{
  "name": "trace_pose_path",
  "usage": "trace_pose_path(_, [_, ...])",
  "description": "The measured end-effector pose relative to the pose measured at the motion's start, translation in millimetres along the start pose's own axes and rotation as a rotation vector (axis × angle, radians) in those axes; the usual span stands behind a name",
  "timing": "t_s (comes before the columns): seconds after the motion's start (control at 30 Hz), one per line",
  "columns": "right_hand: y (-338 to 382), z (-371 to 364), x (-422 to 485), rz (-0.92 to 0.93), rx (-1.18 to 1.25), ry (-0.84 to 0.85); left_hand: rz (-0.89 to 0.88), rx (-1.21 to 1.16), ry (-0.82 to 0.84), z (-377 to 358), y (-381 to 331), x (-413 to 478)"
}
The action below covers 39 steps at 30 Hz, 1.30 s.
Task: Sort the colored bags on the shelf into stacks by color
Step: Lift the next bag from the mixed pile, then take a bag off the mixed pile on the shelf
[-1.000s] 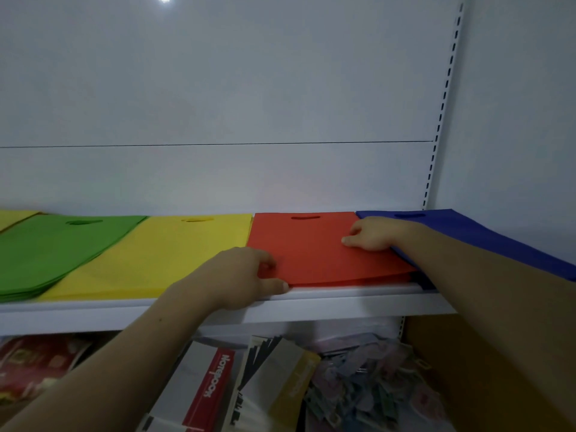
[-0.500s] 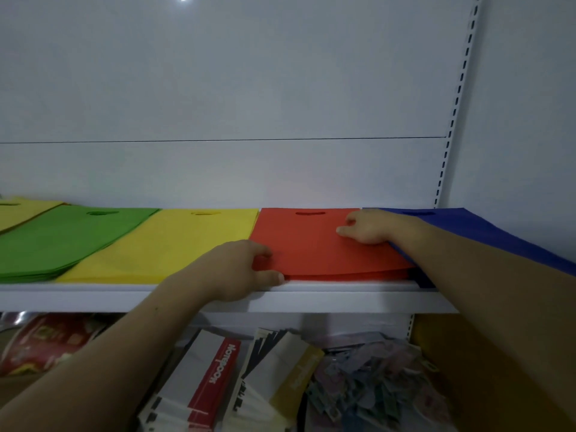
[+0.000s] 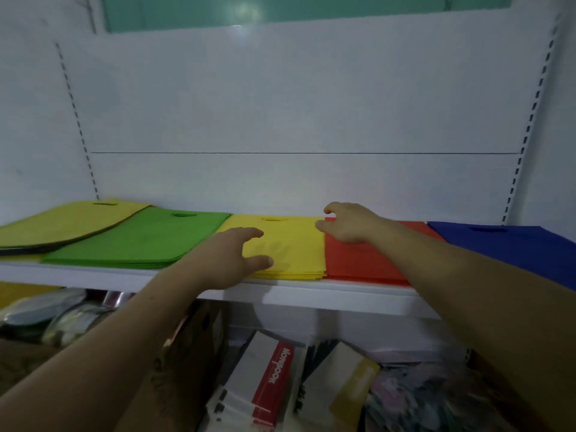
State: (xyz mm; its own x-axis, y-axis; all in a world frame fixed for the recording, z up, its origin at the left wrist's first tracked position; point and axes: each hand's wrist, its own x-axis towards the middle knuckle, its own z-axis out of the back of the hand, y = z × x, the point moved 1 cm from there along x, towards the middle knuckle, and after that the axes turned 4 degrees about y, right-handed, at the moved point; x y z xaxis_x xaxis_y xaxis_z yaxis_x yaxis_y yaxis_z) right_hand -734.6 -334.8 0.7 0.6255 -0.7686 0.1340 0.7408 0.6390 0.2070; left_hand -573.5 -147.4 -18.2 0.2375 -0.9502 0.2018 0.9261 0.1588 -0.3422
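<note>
1. While colored bag stacks lie side by side on the shelf, the left grip rests released on the yellow stack.
2. The right grip touches the far corner of the red stack; whether it grasps is unclear.

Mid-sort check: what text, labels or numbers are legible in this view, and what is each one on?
"NOTEBOOK": runs sideways along the red band of the white and red notebook pack below the shelf.
Yellow booklet beside the pack: faint print, too blurred to read.
Colored bags on the shelf: no print visible.
Loose packets at lower right: too blurred to read.
</note>
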Motion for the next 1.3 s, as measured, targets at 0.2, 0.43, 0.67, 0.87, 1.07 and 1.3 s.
trace_pose_path(0.2, [125.1, -27.0, 29.4, 0.077, 0.094, 0.038, 0.112, -0.039, -0.065, 50.8, 106.7, -44.7])
trace_pose_path(0.43, [262.4, -62.6, 67.7, 0.165, 0.117, 0.071, 0.226, 0.01, -0.094, 100.8, 219.7, -95.5])
trace_pose_path(0.67, [372.8, -92.5, 119.8, 0.258, 0.084, 0.121, 0.331, 0.021, -0.137, 137.5, 311.1, -107.6])
trace_pose_path(0.87, [422.3, -115.5, 186.8, 0.293, 0.049, 0.143, 0.389, -0.008, -0.17, 150.7, 373.6, -80.7])
trace_pose_path(1.07, [446.7, -129.5, 252.4, 0.256, -0.002, 0.177, 0.407, 0.007, -0.195, 171.7, 425.3, -41.3])
trace_pose_path(1.3, [450.9, -144.5, 293.1, 0.125, -0.111, 0.222, 0.424, 0.043, -0.108, 187.4, 486.8, -1.4])
